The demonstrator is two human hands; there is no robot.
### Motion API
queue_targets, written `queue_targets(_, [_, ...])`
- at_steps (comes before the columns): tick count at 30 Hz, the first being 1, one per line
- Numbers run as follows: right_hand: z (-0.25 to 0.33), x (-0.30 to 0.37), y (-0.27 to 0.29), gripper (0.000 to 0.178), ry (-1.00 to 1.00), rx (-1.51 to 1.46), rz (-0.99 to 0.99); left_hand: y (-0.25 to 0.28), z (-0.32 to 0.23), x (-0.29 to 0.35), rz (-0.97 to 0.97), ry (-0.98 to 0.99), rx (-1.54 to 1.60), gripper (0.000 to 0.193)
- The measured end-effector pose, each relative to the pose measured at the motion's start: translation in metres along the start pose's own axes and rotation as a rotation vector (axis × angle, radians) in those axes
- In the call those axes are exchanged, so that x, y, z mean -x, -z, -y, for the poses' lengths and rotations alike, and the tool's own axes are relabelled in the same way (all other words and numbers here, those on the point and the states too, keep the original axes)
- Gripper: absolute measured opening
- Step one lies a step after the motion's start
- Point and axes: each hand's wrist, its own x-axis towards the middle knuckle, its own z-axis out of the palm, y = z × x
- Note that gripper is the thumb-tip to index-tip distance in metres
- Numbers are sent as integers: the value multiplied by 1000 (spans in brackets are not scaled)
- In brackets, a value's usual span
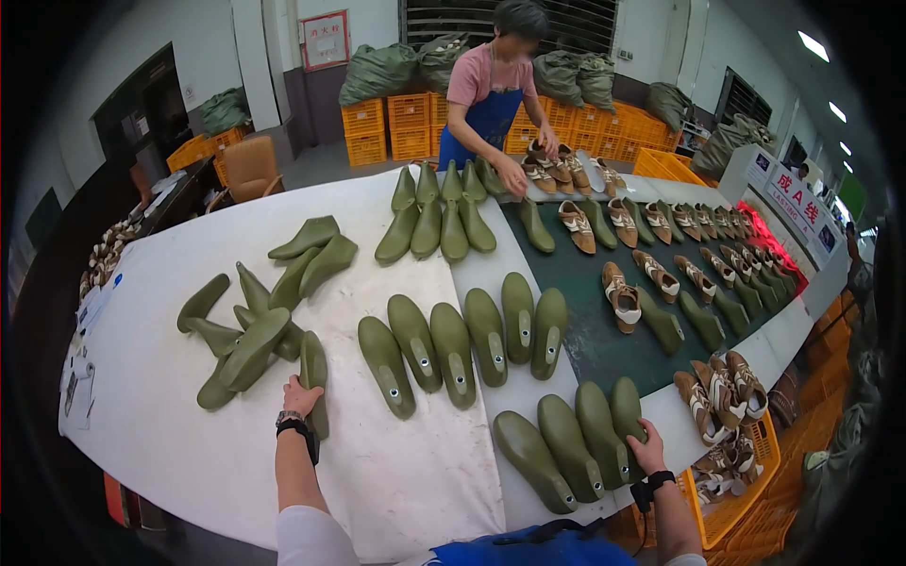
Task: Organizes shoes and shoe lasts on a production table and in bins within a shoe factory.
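Observation:
My left hand (302, 397) is closed on a green shoe last (314, 363) that stands on its side on the white-covered table. Just beyond it lies a loose heap of similar lasts (255, 347), tilted and overlapping. On the right, my right hand (647, 447) grips the outer edge of another green shoe last (626, 411), the rightmost of a near row. Its neighbouring lasts (578, 443) lie side by side with toes pointing away. Between my hands, more lasts (432, 354) lie in a middle row, and a paired group (439, 226) lies farther off.
A co-worker (491, 90) in a blue apron handles shoes across the table. A green conveyor belt (590, 283) carries brown-and-white shoes and lasts. Several shoes (722, 396) sit by an orange crate (755, 491) at the right. Orange crates (411, 125) and green sacks (377, 71) line the back.

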Motion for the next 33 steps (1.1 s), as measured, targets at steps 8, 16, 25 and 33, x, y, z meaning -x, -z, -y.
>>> queue_targets(8, [-1, -9, -2, 49, -53, -134, 18, -32, 4, 173, 146, -345, 163, 84])
queue_targets(16, [6, -11, -5, 45, 37, -90, -44, -98, -94, 317, -39, -547, -643, 94])
queue_targets(25, [11, -1, 15, 52, -67, -206, 118, -106, -73, 316, 463, -596, -125, 92])
queue_targets(33, [24, -4, -7, 54, 118, -78, 42, -121, -113, 321, 255, -409, -186, 67])
